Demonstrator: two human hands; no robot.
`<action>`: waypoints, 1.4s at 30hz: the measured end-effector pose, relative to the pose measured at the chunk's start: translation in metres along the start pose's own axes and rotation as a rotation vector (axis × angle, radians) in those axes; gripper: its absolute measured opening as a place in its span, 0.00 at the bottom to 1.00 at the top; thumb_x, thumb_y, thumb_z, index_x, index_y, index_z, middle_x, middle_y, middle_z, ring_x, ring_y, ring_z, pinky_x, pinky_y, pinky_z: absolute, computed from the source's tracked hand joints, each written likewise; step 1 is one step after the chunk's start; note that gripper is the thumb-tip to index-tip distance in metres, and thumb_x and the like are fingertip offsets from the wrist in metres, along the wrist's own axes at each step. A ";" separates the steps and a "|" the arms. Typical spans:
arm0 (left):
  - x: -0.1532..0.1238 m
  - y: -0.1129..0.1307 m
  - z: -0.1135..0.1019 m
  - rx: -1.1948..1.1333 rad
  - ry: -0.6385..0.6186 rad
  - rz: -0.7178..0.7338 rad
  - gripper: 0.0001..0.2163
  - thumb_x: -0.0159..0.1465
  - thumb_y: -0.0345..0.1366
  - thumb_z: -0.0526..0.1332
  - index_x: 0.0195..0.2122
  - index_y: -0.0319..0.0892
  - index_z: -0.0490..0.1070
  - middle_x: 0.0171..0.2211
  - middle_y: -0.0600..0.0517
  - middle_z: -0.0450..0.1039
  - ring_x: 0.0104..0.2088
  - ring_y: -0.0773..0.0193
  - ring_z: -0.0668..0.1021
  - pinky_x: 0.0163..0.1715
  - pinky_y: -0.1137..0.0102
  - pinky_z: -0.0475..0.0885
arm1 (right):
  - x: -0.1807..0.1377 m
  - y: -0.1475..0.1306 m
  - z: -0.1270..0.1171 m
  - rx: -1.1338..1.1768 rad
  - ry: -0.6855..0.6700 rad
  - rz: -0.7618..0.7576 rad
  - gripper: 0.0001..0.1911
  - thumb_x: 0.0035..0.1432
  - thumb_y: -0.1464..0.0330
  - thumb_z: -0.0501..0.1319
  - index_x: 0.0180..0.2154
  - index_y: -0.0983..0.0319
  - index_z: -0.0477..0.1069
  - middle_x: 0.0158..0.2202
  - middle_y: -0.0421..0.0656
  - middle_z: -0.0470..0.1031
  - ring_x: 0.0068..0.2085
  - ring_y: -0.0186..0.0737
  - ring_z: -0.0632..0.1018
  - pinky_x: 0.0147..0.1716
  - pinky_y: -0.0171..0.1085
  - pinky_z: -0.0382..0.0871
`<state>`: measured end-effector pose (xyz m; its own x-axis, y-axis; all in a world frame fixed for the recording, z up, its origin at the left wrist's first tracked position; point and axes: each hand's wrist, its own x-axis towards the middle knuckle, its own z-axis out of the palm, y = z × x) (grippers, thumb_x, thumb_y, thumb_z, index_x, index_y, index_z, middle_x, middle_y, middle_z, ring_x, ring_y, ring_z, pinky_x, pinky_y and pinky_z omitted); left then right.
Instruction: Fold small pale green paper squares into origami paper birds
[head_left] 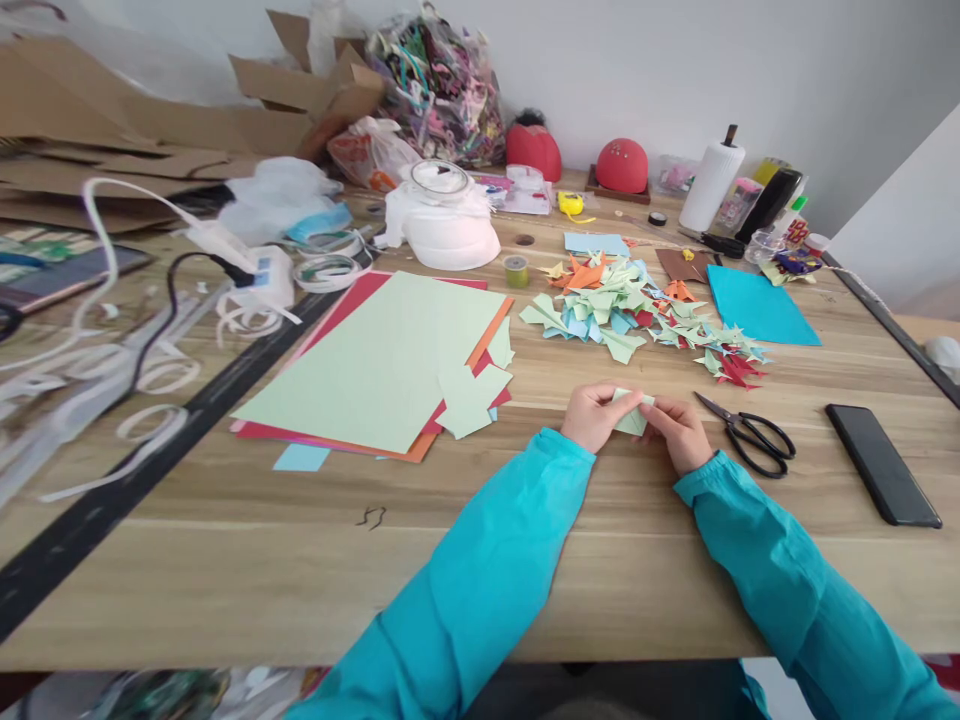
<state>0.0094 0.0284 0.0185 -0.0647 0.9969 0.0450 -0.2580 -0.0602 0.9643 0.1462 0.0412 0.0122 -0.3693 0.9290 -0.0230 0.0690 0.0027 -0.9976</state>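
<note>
My left hand (596, 415) and my right hand (681, 432) meet over the wooden table (300, 540), both pinched on a small piece of pale green paper (632, 414) that is partly folded. Both arms wear teal sleeves. Just beyond the hands lies a heap of folded paper shapes (637, 315) in green, blue, orange and red. Black scissors (754, 435) lie shut on the table right of my right hand.
A stack of coloured paper sheets (375, 365), pale green on top, lies to the left. A black phone (881, 462) rests at the right, a teal sheet (757, 305) behind it. A white lidded container (446, 220), a paper towel roll (711, 185), cardboard and bags crowd the back.
</note>
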 end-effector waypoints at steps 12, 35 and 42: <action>-0.002 -0.005 0.003 0.086 0.071 -0.074 0.13 0.47 0.42 0.64 0.20 0.35 0.71 0.17 0.53 0.68 0.19 0.70 0.68 0.18 0.74 0.63 | 0.001 -0.002 0.000 0.020 -0.023 0.040 0.12 0.46 0.62 0.62 0.19 0.63 0.68 0.14 0.38 0.69 0.17 0.33 0.70 0.19 0.32 0.61; 0.001 -0.012 0.000 0.110 0.208 -0.036 0.16 0.46 0.45 0.64 0.17 0.35 0.70 0.15 0.55 0.63 0.18 0.71 0.65 0.18 0.74 0.60 | 0.001 -0.002 0.002 0.025 -0.028 0.043 0.11 0.46 0.65 0.62 0.18 0.63 0.65 0.15 0.38 0.71 0.17 0.31 0.70 0.19 0.31 0.62; 0.004 -0.016 -0.001 0.041 0.265 -0.035 0.15 0.45 0.45 0.64 0.18 0.35 0.71 0.15 0.55 0.65 0.19 0.71 0.66 0.19 0.74 0.62 | 0.000 -0.002 0.002 0.009 -0.036 0.034 0.10 0.45 0.65 0.62 0.20 0.63 0.65 0.16 0.38 0.71 0.18 0.30 0.69 0.19 0.31 0.62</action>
<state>0.0121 0.0334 0.0026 -0.3082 0.9498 -0.0533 -0.2253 -0.0184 0.9741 0.1440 0.0399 0.0136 -0.4000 0.9146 -0.0593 0.0734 -0.0325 -0.9968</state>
